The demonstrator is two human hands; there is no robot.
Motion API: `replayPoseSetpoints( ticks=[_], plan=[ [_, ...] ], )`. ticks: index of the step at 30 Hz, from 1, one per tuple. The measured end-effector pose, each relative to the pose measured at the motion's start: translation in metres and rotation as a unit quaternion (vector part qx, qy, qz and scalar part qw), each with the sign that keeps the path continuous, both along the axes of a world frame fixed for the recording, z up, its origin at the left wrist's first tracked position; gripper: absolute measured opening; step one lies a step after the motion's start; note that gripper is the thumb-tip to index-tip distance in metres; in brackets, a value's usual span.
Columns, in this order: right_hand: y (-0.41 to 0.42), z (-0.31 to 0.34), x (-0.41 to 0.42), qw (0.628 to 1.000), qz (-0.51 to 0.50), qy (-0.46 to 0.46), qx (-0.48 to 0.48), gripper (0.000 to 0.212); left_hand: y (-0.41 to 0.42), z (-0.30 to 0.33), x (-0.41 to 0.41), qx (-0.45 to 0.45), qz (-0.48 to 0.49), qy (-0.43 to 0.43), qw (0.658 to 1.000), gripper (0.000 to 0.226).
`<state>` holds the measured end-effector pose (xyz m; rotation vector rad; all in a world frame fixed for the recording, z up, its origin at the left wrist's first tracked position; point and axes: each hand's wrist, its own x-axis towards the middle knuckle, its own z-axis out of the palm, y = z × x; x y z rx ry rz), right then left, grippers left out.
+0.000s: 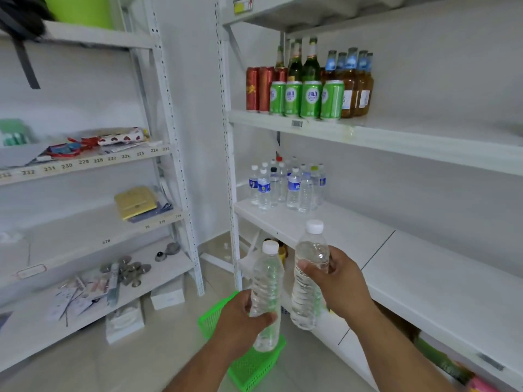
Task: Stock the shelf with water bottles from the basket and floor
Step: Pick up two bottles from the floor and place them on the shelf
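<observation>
Hands (288, 304) on bottles (308, 275) (basket (254, 366) half-hidden)

Both forearms bare; hands (240, 321) ungloved, ringless.

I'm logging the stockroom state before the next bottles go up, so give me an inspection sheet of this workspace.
Surface: white middle shelf, mostly bare, with room beside the standing bottles.
Job's things: water bottles grouped upright at the shelf's left end; green basket on the floor below the hands.
Clutter: green cans, red cans and glass bottles on the shelf above; papers and small metal items on the left rack.
Grippers: left hand grips one clear bottle; right hand grips a second bottle; both upright, white caps on.
Cables: nothing seen.
Surroundings: white boxes on the tiled floor under the left rack.
</observation>
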<state>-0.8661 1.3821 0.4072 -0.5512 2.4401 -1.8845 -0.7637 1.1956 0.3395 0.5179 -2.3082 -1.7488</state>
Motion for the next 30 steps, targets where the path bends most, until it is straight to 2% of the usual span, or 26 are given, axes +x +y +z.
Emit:
replayPoseSetpoints(
  ticks=[9,19,30],
  plan=[
    [-0.09,0.007,-0.04,1.0,-0.024,-0.005,-0.012,0.027,-0.096,0.011,-0.054,0.018,-0.023,0.021,0.999,0.031],
    [-0.14,-0.01,-0.11,0.999,-0.041,-0.012,0.002,0.028,-0.14,0.001,-0.126,0.039,-0.038,-0.004,0.998,0.039],
    [-0.164,-0.017,-0.233,0.998,-0.062,-0.012,-0.012,0.025,-0.171,0.004,-0.256,-0.023,-0.051,-0.032,0.998,0.041]
  ],
)
